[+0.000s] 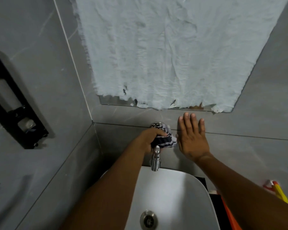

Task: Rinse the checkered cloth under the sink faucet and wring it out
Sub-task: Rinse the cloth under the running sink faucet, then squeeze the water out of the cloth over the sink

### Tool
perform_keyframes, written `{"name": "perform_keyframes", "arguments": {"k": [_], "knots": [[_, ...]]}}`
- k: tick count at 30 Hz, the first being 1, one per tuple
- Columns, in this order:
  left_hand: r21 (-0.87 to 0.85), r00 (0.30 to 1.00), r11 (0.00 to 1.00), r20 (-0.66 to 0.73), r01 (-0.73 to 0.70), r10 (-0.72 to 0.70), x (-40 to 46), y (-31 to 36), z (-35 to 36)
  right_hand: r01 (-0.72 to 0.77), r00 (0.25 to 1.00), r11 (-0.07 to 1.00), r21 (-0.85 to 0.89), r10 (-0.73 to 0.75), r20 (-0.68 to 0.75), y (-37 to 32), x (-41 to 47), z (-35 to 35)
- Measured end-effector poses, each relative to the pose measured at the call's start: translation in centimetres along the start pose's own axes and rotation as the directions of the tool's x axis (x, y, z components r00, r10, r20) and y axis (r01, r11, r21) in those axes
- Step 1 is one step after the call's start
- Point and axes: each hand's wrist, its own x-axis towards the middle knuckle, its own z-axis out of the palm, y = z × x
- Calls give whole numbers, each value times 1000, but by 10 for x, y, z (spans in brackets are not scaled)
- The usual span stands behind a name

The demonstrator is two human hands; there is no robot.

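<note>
My left hand (150, 138) is closed around the bunched dark-and-white checkered cloth (166, 140), pressing it against the top of the chrome faucet (155, 161) where it meets the grey wall. My right hand (192, 138) lies flat and open on the wall tile just right of the cloth, fingers spread upward, its thumb side touching the cloth's edge. The white sink basin (181, 196) sits below the faucet with a metal drain (148, 220) in its middle. No water stream is visible from the spout.
A mirror covered with crumpled white paper (173, 55) hangs above the faucet. A black wall-mounted dispenser (14, 105) is on the left wall. Red and yellow items (277, 190) and an orange object (231, 216) stand right of the basin.
</note>
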Motion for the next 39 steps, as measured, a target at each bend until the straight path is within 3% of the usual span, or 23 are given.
{"name": "perform_keyframes", "arguments": {"k": [2, 4, 6, 7, 8, 10, 12, 15, 17, 19, 22, 24, 29, 31, 33, 34, 36, 39], "knots": [[187, 990, 980, -110, -66, 87, -4, -1, 7, -41, 998, 998, 40, 38, 52, -5, 2, -12], [258, 961, 956, -194, -143, 196, -8, -13, 6, -120, 989, 984, 130, 108, 100, -19, -1, -24], [241, 944, 951, -218, -194, 248, -17, -37, -1, -232, 972, 890, 391, 200, 123, -40, -11, -37], [210, 937, 947, -201, -243, 285, -21, -53, -5, -314, 949, 759, 571, 265, 170, -51, -18, -44], [182, 930, 938, -171, -296, 326, -25, -70, -8, -446, 887, 512, 735, 361, 287, -64, -25, -56], [164, 918, 920, -124, -355, 377, -35, -105, -11, -639, 709, 11, 770, 396, 583, -90, -41, -67], [178, 906, 926, -210, -334, 367, -42, -134, -12, -733, 652, -37, 680, 249, 716, -105, -61, -72], [165, 926, 958, -262, -234, 271, -46, -162, -14, -765, 631, -76, 640, 113, 767, -113, -91, -76], [-100, 972, 991, -224, -93, 69, -48, -176, -13, -802, 586, -75, 592, 91, 805, -109, -110, -73], [-446, 990, 891, -62, 89, -130, -57, -184, -11, -807, 578, -88, 584, 82, 812, -104, -125, -76], [-662, 994, 744, 7, 90, -113, -60, -189, -4, -768, 618, -145, 625, 92, 781, -87, -150, -85], [-680, 992, 728, -10, 85, -125, -51, -188, 12, -753, 600, -167, 636, 221, 769, -68, -169, -89], [-429, 996, 900, -85, -75, 43, -15, -183, 90, -714, 421, -341, 611, 488, 764, -2, -218, -99], [-260, 993, 958, -35, -119, 114, 2, -180, 134, -704, 295, -421, 572, 558, 775, 29, -242, -98], [57, 979, 978, 37, -203, 201, 25, -180, 183, -717, 141, -475, 510, 618, 774, 59, -266, -94], [243, 964, 933, 95, -265, 249, 39, -183, 205, -731, 81, -491, 474, 628, 774, 72, -277, -89], [551, 928, 747, 214, -372, 304, 73, -196, 250, -772, -2, -494, 400, 631, 775, 98, -299, -73], [740, 903, 517, 342, -430, 262, 132, -230, 291, -886, -25, -362, 291, 663, 748, 131, -324, -31]]}}
